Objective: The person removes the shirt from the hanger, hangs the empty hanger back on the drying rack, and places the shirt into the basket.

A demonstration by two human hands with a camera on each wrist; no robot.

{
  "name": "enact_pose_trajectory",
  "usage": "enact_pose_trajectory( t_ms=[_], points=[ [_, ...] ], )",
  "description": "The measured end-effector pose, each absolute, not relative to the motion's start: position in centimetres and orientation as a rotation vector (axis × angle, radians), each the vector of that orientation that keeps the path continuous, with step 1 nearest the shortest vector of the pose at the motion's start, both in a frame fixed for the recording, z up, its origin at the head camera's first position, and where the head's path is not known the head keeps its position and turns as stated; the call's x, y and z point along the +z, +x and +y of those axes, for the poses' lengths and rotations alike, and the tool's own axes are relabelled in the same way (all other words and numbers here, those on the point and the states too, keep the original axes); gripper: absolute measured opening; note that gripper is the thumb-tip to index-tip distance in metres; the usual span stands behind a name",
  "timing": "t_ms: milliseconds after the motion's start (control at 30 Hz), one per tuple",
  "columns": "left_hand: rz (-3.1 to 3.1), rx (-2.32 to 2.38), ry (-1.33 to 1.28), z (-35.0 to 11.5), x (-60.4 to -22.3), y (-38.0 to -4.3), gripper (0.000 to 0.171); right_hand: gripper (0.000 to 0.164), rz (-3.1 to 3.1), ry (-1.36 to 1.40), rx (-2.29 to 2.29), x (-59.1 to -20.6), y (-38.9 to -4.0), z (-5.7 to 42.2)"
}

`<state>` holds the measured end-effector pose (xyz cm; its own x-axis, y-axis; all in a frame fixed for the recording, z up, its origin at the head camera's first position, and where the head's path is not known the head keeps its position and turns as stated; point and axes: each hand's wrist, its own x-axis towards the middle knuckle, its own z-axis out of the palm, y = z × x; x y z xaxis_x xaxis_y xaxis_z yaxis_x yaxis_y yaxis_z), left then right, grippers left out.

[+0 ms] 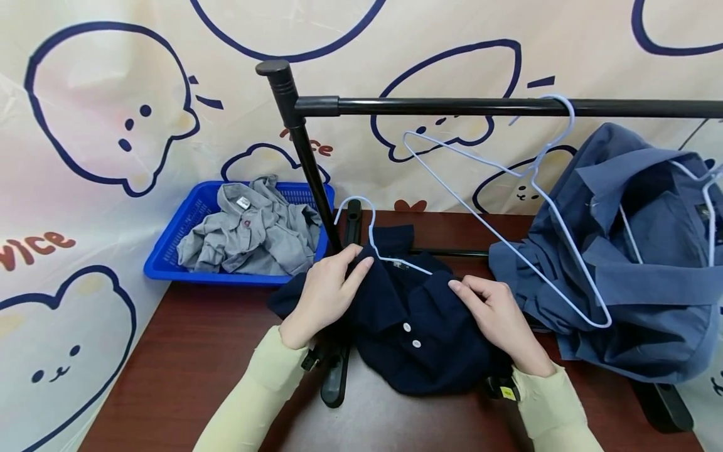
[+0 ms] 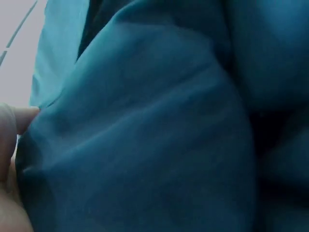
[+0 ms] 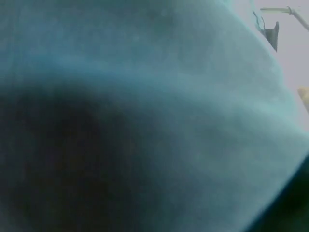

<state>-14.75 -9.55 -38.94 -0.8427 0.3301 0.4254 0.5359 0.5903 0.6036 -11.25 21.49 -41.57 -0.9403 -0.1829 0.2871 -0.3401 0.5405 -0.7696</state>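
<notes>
Cartoon-printed curtain (image 1: 130, 75) behind brown tabletop (image 1: 214, 339), blue basket (image 1: 169, 273) at its far left corner, navy shirt (image 1: 429, 358) in from its left edge, pale hanger (image 1: 374, 245) in the neckline, left hand (image 1: 329, 289) and right hand (image 1: 499, 314) each pinching shirt cloth

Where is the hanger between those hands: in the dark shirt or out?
Partly in: the hanger has its hook outside, but one arm crosses the neck of the dark shirt and disappears under its cloth. The rest is hidden.

Hanger (image 1: 372, 233) part-hidden in navy shirt (image 1: 443, 333) — rail (image 1: 440, 107) cut off
</notes>
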Motion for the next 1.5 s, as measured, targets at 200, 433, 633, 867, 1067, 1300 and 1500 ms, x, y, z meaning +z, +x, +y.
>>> enact_pose_trajectory(
  t_ms=[200,433,633,867,1067,1300,1500],
  points=[
    [-2.528,-1.104,-0.723,-9.2,-38.9,-14.8,0.022,0.036,-2.584,0.446,1.357,-41.9,-11.3,21.1],
    [-2.528,-1.125,-0.728,-9.3,-38.8,-14.7,0.024,0.027,-2.617,0.464,1.118,-40.9,-11.1,21.4],
    [-2.529,-1.118,-0.736,-9.3,-38.7,-14.7,0.023,0.071,-2.606,0.578,1.127,-39.9,-11.0,21.1],
    [-2.531,-1.092,-0.748,-9.1,-38.8,-14.5,0.025,0.041,-2.645,0.615,1.153,-39.5,-11.3,20.8],
    [-2.532,-1.060,-0.770,-8.9,-38.6,-14.2,0.031,0.012,-2.654,0.656,1.168,-39.4,-11.7,20.8],
    [-2.533,-1.111,-0.721,-9.5,-38.3,-14.6,0.026,0.017,-2.646,0.666,1.172,-39.4,-11.7,21.4],
    [-2.467,-1.082,-0.684,-10.3,-38.0,-15.0,0.023,0.015,-2.668,0.628,1.186,-39.6,-11.3,22.9]
  ],
)
